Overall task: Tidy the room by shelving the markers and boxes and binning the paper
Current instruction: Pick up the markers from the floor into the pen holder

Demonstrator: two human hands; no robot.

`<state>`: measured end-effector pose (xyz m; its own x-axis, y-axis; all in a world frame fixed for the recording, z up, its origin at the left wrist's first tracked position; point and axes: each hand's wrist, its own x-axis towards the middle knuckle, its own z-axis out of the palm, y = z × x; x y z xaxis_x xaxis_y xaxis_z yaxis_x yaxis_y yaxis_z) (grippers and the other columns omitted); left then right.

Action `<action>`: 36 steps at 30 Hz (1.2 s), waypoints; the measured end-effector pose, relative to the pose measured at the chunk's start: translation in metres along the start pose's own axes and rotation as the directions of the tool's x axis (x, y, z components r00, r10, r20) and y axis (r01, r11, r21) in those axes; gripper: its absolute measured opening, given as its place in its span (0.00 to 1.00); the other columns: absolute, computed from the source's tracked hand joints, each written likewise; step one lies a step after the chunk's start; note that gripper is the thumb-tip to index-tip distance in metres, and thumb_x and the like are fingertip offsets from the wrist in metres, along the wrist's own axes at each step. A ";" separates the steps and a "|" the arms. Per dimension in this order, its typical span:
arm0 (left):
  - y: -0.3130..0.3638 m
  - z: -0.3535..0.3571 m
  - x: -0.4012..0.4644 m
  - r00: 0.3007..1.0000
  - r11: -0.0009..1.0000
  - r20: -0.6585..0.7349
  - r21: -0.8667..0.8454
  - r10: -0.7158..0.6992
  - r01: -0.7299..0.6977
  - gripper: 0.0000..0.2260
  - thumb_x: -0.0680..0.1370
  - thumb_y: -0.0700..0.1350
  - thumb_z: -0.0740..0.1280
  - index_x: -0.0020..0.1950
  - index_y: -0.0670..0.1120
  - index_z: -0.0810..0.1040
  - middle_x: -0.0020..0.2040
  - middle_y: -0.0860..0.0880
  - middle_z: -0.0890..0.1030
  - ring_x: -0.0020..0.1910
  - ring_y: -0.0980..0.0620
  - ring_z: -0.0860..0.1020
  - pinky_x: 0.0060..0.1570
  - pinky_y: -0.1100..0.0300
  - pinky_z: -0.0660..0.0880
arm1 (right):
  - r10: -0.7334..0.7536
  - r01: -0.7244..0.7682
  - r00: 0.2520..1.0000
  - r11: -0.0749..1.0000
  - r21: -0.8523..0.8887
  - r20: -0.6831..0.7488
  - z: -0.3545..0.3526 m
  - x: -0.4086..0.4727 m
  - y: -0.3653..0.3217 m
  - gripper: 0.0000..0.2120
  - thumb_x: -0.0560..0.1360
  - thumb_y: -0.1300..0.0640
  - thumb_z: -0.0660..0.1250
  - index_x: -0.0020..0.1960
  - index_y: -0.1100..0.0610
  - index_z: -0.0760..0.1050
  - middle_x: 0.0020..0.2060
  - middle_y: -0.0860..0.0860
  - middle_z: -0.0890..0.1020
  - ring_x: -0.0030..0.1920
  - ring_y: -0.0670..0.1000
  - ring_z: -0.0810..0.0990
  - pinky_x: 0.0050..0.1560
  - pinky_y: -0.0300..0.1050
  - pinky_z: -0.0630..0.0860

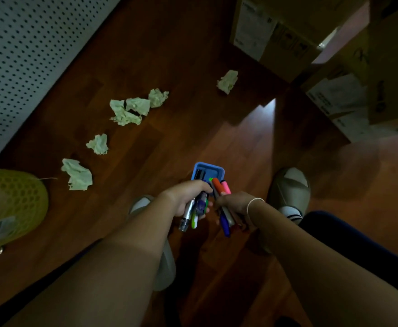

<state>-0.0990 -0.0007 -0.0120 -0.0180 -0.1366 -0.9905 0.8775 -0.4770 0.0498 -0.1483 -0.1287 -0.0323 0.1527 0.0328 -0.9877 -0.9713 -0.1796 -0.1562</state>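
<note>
Blue plastic catches the eye first: a small pen tray (pixel 208 169) sits on the dark wooden floor (pixel 169 55) right in front of the person's feet, with a dark marker or two lying inside it. Both hands are down beside it, and both are full. The left hand (pixel 187 197) is clenched round a bundle of markers (pixel 194 212): a silver-barrelled one, a purple one, and a white and green one, their ends poking out below the fist. The right hand (pixel 232 204), with a thin white band at the wrist, grasps a second bundle (pixel 220 188), in which an orange marker and a pink one point up toward the tray, while a blue one and a grey one stick out the other way. The two hands are nearly touching, just at the near edge of the tray.

Crumpled paper (pixel 129 109), pale green in this dim light, lies scattered across the floor in a loose line: one wad near a yellow-green mesh bin (pixel 11 199) at the left, another above it, a cluster of three in the middle, and one more farther off by the cardboard boxes (pixel 276 34). Those boxes stand at the upper right, brown with white labels. A white perforated panel (pixel 16 55) runs along the upper left. Grey slippers (pixel 290 187) show on the feet.
</note>
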 end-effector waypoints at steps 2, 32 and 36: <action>0.004 0.000 0.005 1.000 1.000 -0.007 -0.024 -0.009 0.009 0.09 0.80 0.45 0.58 0.42 0.44 0.73 0.36 0.47 0.75 0.33 0.51 0.73 0.35 0.58 0.71 | 0.011 -0.010 0.998 1.000 -0.011 0.066 -0.006 0.000 -0.004 0.05 0.73 0.64 0.64 0.39 0.66 0.73 0.16 0.53 0.76 0.15 0.48 0.75 0.18 0.35 0.71; 0.030 -0.015 0.033 0.961 0.960 0.033 -0.033 -0.276 0.277 0.14 0.80 0.49 0.58 0.43 0.38 0.71 0.37 0.41 0.74 0.24 0.48 0.79 0.17 0.60 0.76 | 0.167 -0.158 0.930 0.986 -0.055 0.327 -0.006 0.021 -0.042 0.05 0.77 0.59 0.58 0.48 0.62 0.67 0.35 0.57 0.73 0.31 0.53 0.75 0.29 0.42 0.78; 0.028 -0.020 0.021 0.969 0.969 -0.015 -0.039 -0.246 0.245 0.21 0.79 0.56 0.58 0.44 0.37 0.72 0.38 0.41 0.76 0.28 0.48 0.79 0.20 0.62 0.76 | 0.169 -0.164 0.953 0.986 -0.043 0.252 -0.007 0.011 -0.043 0.10 0.77 0.56 0.60 0.46 0.65 0.68 0.35 0.59 0.75 0.27 0.53 0.78 0.28 0.40 0.77</action>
<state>-0.0657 0.0004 -0.0335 -0.2262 -0.0021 -0.9741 0.8644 -0.4613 -0.1997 -0.1031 -0.1277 -0.0367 -0.0649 0.2491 -0.9663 -0.9745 -0.2242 0.0077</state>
